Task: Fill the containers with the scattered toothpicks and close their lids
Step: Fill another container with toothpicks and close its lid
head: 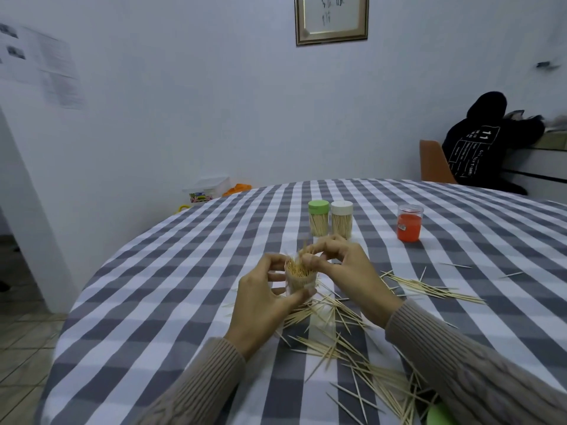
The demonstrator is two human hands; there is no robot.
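A clear open container (299,279), nearly full of toothpicks, is held upright above the table by my left hand (265,305), thumb in front and fingers behind. My right hand (340,271) pinches a few toothpicks at the container's mouth. Loose toothpicks (337,338) lie scattered across the checked tablecloth (171,302) below and to the right of my hands. Two filled containers stand behind them with lids on: one has a green lid (318,217), the other a white lid (341,219). A green lid (438,414) shows at the bottom edge.
A clear jar with red contents (409,223) stands at the back right. Beyond the table a person in a black hoodie (481,142) sits on an orange chair. A plastic box (207,188) sits past the table's far left edge.
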